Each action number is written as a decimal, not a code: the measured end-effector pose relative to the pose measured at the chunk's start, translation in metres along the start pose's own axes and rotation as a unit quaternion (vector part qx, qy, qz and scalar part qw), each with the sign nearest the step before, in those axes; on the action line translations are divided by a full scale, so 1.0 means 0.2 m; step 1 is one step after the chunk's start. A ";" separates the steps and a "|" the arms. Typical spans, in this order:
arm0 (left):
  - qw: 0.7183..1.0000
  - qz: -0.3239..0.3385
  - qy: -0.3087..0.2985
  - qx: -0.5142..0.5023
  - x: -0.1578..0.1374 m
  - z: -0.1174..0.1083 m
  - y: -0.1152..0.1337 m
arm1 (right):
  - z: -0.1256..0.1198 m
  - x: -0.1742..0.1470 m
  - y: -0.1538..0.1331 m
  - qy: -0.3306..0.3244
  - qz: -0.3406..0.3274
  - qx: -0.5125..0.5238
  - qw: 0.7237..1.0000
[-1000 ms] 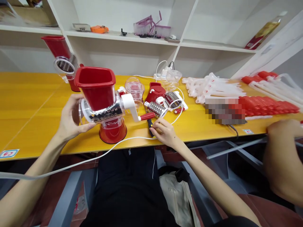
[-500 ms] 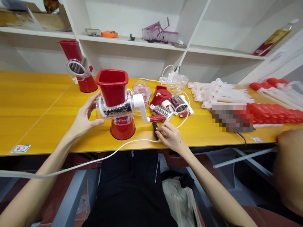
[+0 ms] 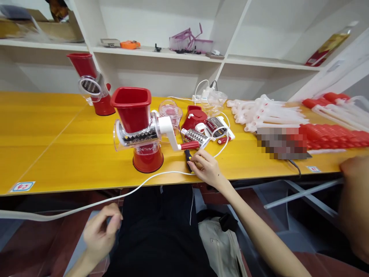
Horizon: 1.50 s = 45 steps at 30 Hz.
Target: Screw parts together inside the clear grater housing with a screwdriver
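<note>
Red grater stands beyond the loosely curled, empty left hand; its crank ends just past the right hand, whose grip I cannot tell

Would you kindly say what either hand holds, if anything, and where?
Nothing shows in the left hand; the right hand is beside the dark handle, but its grip is unclear.

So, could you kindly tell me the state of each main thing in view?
Front grater: standing upright
Crank: fitted, its arm down
Rear grater: standing
Loose drums: lying down
Dark tool: lying down
Cable: slack
White parts: piled
Red parts: in a row
Left hand: loosely curled, nothing visible in it
Right hand: at the dark tool, grip unclear
</note>
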<state>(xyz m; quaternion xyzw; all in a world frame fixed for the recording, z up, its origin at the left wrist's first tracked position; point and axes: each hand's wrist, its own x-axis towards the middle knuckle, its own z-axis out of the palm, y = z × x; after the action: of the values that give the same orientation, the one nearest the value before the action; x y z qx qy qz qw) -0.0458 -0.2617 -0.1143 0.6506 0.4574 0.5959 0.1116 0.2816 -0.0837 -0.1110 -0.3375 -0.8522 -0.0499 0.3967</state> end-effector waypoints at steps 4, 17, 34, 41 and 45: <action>0.992 0.058 -0.113 -0.015 0.01 0.09 0.00 | 0.00 0.00 0.00 0.000 -0.004 0.006 1.000; 0.983 -0.032 0.178 -0.015 0.39 -0.04 -0.19 | -0.05 0.06 -0.14 0.074 0.003 0.038 0.996; 0.991 -0.090 -0.002 -0.096 0.79 0.21 -0.15 | 0.04 0.21 -0.19 0.059 0.073 0.073 0.993; 0.981 -0.127 -0.065 -0.135 0.84 0.14 -0.13 | 0.04 0.20 -0.19 0.019 0.139 0.073 0.987; 0.973 -0.143 -0.101 -0.151 0.87 0.12 -0.12 | -0.01 0.24 -0.22 -0.033 0.160 0.101 0.981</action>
<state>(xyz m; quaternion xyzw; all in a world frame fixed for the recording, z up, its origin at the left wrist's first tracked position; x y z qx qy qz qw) -0.0584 -0.1109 -0.0201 0.6112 0.4363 0.5672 0.3382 0.2345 -0.0918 -0.0669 -0.4291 -0.8006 0.1116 0.4030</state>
